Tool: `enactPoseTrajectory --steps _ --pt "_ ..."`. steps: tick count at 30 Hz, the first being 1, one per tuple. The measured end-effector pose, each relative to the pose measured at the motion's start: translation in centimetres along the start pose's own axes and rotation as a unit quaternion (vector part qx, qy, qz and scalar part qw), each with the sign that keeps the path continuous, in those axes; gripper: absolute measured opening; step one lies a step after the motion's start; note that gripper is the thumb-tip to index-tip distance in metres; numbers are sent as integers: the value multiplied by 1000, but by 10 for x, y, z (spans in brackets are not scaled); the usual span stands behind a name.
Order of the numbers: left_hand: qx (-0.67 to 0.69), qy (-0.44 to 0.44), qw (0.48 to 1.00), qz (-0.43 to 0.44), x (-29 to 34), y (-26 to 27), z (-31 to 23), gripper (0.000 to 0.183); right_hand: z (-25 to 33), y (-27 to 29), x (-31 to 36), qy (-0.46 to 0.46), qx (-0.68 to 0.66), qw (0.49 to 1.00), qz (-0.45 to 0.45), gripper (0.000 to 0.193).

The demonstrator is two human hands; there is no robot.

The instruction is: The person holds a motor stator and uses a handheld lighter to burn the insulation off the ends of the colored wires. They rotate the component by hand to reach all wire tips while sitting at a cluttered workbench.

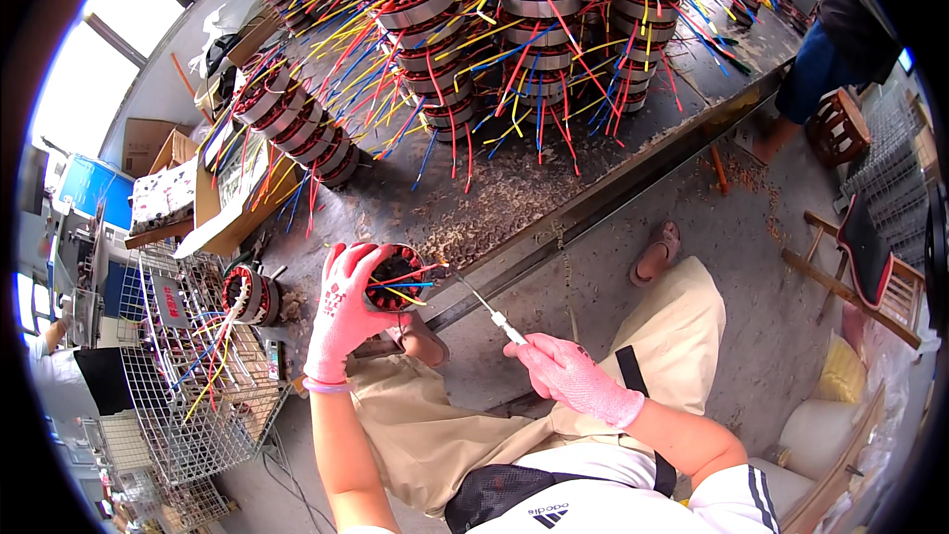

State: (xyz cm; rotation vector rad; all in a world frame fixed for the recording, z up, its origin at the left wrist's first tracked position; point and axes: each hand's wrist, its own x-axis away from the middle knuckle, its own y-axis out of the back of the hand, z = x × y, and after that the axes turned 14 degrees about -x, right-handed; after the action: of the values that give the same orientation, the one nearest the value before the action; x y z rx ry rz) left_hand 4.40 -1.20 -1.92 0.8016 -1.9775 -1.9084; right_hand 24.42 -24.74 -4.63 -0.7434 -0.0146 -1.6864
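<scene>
At the near edge of the table (381,200), the wire-wound motor stator (396,278) is sitting tilted in a pink-gloved left hand (346,311), its open bore facing upward. The left hand is curling partly open around the stator's left side, thumb along the lower rim. The right hand (573,376), also gloved, is closing round the white handle of a slim hand tool (504,323); the thin shaft is pointing at the coloured leads (415,284). Whether its tip is touching a lead: cannot tell.

Handling (judgement): the stator is likely weighing heavy for its size, with a stiff, rather smooth steel body; red windings probably fragile, leads bending easily. Best hold: the outer steel ring, keeping fingers off the coils and not hanging weight on the wires.

Surface: brown crumbly debris (484,225) is littering the table's near side. Tall stator stacks (541,32) are standing farther back on the table, leads splaying outward. Another stator (259,297) is lying by the table's near left corner.

Room: a wire-mesh basket (208,417) is standing left of the table; grey floor (583,287) is showing in front of it. Beyond the table's right end, another person (828,57) is partly showing.
</scene>
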Motion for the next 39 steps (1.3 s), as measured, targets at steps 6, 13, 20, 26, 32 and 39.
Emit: enactPoseTrajectory --steps 6,13,20,26,32,39 --pt "-8 -5 1000 -5 0 2 -1 88 -1 1 0 -2 -4 1000 -4 29" --pt "-8 -7 1000 -8 0 2 -2 88 3 -1 1 -4 2 1000 -4 27" --pt "-4 -4 1000 -7 -1 1 -2 88 2 -1 1 1 6 1000 -9 27" --pt "2 -4 1000 -5 0 1 -1 88 2 -1 2 -6 4 1000 -8 27" --pt "8 -8 1000 0 1 0 0 95 1 -1 1 -5 3 1000 -8 28" --pt "4 -8 1000 1 1 1 0 95 0 0 0 -2 12 1000 -9 28"
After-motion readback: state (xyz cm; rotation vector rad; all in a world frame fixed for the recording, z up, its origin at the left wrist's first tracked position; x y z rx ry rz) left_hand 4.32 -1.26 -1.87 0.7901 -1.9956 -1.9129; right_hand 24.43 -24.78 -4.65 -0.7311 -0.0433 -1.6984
